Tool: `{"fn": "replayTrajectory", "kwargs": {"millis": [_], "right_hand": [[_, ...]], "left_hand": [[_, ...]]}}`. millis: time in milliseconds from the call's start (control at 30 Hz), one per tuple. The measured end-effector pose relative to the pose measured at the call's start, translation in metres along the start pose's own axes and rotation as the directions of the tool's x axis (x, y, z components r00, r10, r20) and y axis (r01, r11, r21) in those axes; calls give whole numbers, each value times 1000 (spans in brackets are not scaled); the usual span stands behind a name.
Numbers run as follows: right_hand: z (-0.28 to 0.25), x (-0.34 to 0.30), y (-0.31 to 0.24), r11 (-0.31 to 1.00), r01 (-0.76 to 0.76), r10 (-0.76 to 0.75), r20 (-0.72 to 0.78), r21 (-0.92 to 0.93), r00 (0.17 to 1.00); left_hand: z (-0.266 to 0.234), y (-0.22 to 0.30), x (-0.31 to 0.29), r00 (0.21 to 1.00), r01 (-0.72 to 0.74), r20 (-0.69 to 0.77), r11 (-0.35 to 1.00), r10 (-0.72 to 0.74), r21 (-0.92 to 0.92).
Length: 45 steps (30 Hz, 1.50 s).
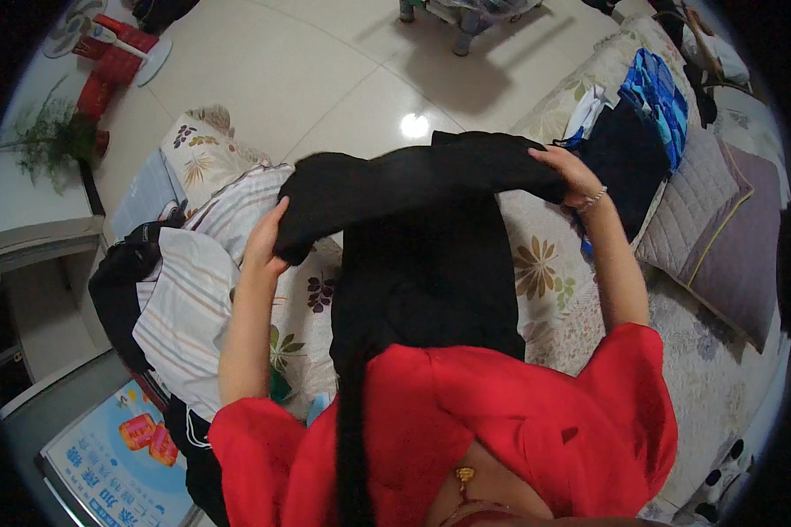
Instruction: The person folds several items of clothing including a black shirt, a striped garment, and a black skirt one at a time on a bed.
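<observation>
A black cloth garment (413,184) is stretched sideways in front of me, its ends held up by both hands. My left hand (268,237) is closed on its left end, with the thumb on top. My right hand (573,176) grips the right end, fingers partly hidden by the cloth. The garment's kind does not show. Below the raised band, more black cloth (426,281) runs down toward my red top; whether it is the same piece I cannot tell. Underneath lies a cream floral cover (536,263).
To the left is a heap of clothes with a striped white cloth (185,307). Beyond my right hand lie dark folded clothing (628,158) and a blue patterned cloth (659,101), with a grey cushion (734,228) nearby. A printed blue box (119,457) stands lower left.
</observation>
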State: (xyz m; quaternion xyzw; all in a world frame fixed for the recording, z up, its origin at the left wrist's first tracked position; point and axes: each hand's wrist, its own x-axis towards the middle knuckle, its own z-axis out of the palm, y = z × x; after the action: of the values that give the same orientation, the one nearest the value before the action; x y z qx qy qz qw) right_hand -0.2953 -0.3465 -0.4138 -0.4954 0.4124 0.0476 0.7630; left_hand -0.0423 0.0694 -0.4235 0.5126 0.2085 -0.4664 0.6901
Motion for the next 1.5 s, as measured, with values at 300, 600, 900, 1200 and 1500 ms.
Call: {"fn": "replayTrajectory", "kwargs": {"millis": [300, 600, 900, 1200, 1500], "right_hand": [[-64, -48, 135, 940, -133, 196, 176, -315, 965], [-25, 4, 128, 954, 138, -131, 43, -265, 990], [14, 67, 109, 845, 367, -384, 37, -390, 923], [-5, 96, 139, 792, 377, -518, -202, -480, 831], [-4, 19, 139, 920, -57, 20, -98, -389, 995]], "left_hand": [[-122, -166, -53, 982, 172, -171, 771, -84, 613], [-90, -145, 8, 979, 14, -175, 828, 102, 560], [-45, -114, 42, 980, -79, -179, 996, 83, 28], [-77, -137, 69, 870, -296, -118, 697, 479, 653], [-75, -141, 54, 966, 148, -260, 838, -8, 525]]}}
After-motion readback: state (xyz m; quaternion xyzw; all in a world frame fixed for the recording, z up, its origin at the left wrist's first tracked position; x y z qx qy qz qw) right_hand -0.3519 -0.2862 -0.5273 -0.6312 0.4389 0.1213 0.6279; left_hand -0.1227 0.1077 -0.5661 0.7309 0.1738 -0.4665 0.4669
